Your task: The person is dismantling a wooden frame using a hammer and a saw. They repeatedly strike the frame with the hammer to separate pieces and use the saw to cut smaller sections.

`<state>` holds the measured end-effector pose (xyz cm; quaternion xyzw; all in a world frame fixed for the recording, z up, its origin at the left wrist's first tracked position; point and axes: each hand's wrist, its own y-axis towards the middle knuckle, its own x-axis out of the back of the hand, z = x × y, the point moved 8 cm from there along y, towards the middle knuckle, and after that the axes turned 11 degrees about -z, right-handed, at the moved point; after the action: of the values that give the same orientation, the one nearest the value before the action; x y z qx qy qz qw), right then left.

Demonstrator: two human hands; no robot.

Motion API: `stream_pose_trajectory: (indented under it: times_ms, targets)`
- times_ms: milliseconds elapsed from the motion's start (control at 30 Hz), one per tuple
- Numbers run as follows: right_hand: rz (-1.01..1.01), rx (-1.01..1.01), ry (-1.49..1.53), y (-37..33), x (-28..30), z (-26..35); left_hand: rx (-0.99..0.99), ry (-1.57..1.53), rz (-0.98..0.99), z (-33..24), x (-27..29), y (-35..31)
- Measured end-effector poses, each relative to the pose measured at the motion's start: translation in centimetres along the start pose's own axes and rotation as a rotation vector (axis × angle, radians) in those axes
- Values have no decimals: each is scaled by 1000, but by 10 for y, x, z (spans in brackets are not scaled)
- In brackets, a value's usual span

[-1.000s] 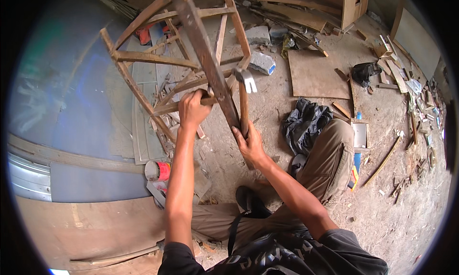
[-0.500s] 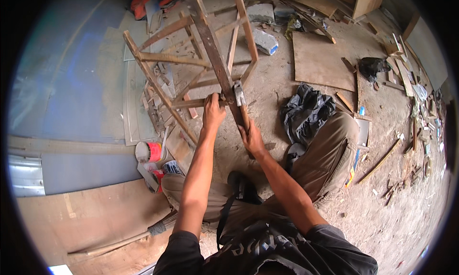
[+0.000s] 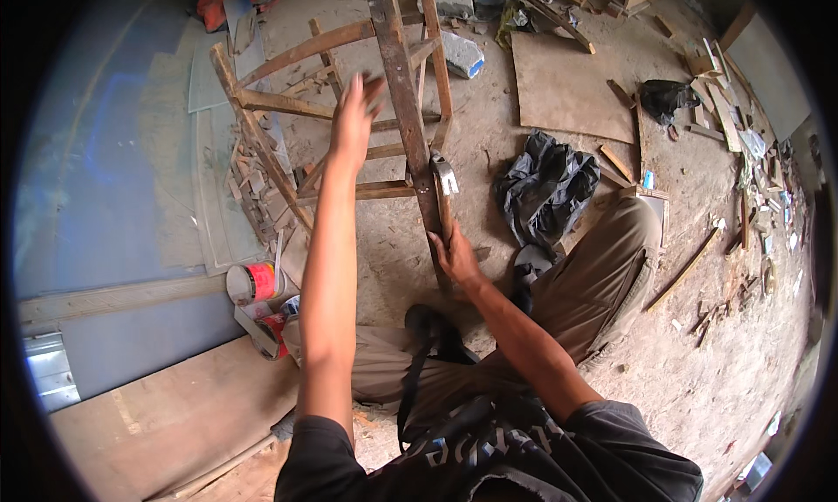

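A wooden chair frame (image 3: 397,74) stands tilted in front of me, its dark long leg running down toward my lap. My right hand (image 3: 457,259) is closed around the handle of a claw hammer (image 3: 444,175), with the thumb against the lower end of that leg. The hammer's metal head points away from me and lies along the leg's right side. My left hand (image 3: 353,122) is raised over the frame, left of the long leg. Its fingers are apart, slightly blurred, and hold nothing.
Crumpled black plastic (image 3: 548,188) lies right of the frame, beyond my bent knee. Farther off are a flat board (image 3: 572,87) and a concrete block (image 3: 461,55). Red-labelled cans (image 3: 262,281) stand at the left beside grey sheets (image 3: 148,306). Wood scraps litter the right side.
My left hand has let go of the frame's crosspiece and moved up and left. The frame has shifted and turned slightly. My right hand keeps its hold on the hammer.
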<state>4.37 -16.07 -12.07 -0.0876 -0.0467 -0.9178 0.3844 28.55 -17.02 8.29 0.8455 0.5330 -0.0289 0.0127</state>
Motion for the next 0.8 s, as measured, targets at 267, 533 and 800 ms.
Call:
stream_pose_trajectory:
  times_ms: [267, 533, 800]
  targets:
    - [-10, 30, -29, 0, 3, 11, 6, 479, -275, -69, -62, 42]
    - [195, 103, -23, -44, -27, 53, -320, 66, -470, -180, -6, -64]
    - [177, 199, 50, -24, 37, 148, -513, -234, -378, -250, 50, -127]
